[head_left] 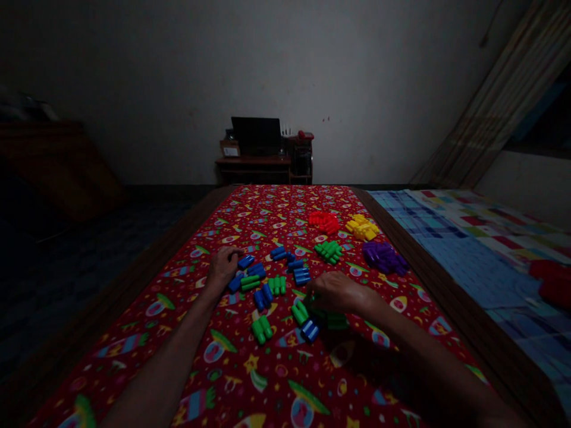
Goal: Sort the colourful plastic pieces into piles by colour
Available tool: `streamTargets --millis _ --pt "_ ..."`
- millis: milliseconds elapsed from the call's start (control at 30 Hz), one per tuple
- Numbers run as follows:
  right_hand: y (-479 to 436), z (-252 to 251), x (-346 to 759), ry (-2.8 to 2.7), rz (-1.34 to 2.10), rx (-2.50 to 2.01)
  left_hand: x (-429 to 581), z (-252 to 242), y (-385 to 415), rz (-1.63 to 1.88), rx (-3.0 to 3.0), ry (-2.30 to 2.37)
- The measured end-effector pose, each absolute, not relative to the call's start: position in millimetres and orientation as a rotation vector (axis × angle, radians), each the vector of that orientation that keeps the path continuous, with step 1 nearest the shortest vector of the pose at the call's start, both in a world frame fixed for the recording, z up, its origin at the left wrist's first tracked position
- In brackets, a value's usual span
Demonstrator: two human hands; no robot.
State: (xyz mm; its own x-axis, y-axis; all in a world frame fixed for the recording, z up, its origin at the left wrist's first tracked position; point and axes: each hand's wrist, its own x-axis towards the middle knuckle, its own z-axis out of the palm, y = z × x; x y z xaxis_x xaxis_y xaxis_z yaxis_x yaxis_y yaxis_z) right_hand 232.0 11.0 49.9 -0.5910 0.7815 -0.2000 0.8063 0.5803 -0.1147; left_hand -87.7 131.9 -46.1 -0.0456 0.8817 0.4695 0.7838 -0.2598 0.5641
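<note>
My left hand [223, 266] rests on the cloth with its fingers bent and a gap between thumb and forefinger. Its fingertips are beside a blue plastic block [245, 261], and I cannot tell whether they touch it. My right hand [336, 291] reaches in from the right with its fingers closed on a green block [311, 299], mostly hidden by the hand. Below it lie another green block [300, 312] and a blue block [309, 330]. Between the hands are several blue and green ribbed blocks, among them a green one [277, 286] and a blue one [263, 296].
Sorted piles lie beyond my right hand: red blocks [324, 222], yellow blocks [362, 227], green blocks [329, 252] and purple blocks [385, 257]. A red patterned cloth [267, 392] covers the table. A monitor [256, 134] stands by the wall; a checkered bedspread [459, 267] lies at right.
</note>
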Motion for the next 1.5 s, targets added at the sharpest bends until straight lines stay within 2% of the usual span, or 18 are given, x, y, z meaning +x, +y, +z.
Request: streamTargets --millis 133,233,367,567,667,733,833,900,1067,1167,1267,1367,1500 --pt "26.1 46.4 239.7 2.808 -0.653 1.263 -87.5 -44.9 131.6 1.185 2.077 1.826" --pt "45.7 44.3 252.0 2.892 -0.779 1.413 -87.0 -44.6 131.6 1.193 2.071 1.828" --pt "69.7 37.2 276.4 2.909 -0.689 1.796 -86.4 -45.3 131.8 1.215 2.059 1.832" --pt "82.4 22.1 303.0 2.852 -0.368 2.059 -87.0 -45.0 132.8 1.165 2.091 1.838" --pt "77.2 30.4 302.2 2.855 -0.155 2.135 -87.1 -45.0 133.0 1.163 2.088 1.845" --pt "69.6 45.0 295.5 2.862 -0.195 2.035 -87.1 -45.1 132.5 1.165 2.085 1.852" --pt "50.0 65.3 279.5 2.804 -0.474 1.657 -86.9 -44.5 130.9 1.159 2.088 1.852" --pt "30.1 65.8 270.5 2.743 -0.54 1.415 -86.7 -43.5 129.9 1.156 2.09 1.846" --pt "-25.4 20.7 274.0 2.961 -0.276 1.196 -86.3 -41.5 129.5 1.158 2.096 1.837" --pt "-31.0 5.3 285.7 3.097 -0.305 1.201 -86.4 -42.5 130.7 1.176 2.089 1.824" --pt "-0.1 14.4 295.7 3.153 -0.425 1.41 -86.0 -43.7 131.2 1.199 2.07 1.821" --pt "48.8 24.6 304.6 3.11 -0.446 1.908 -85.4 -43.6 130.7 1.215 2.058 1.824" --pt "92.4 11.5 315.4 2.98 -0.437 2.32 -86.2 -42.0 130.7 1.2 2.072 1.814"
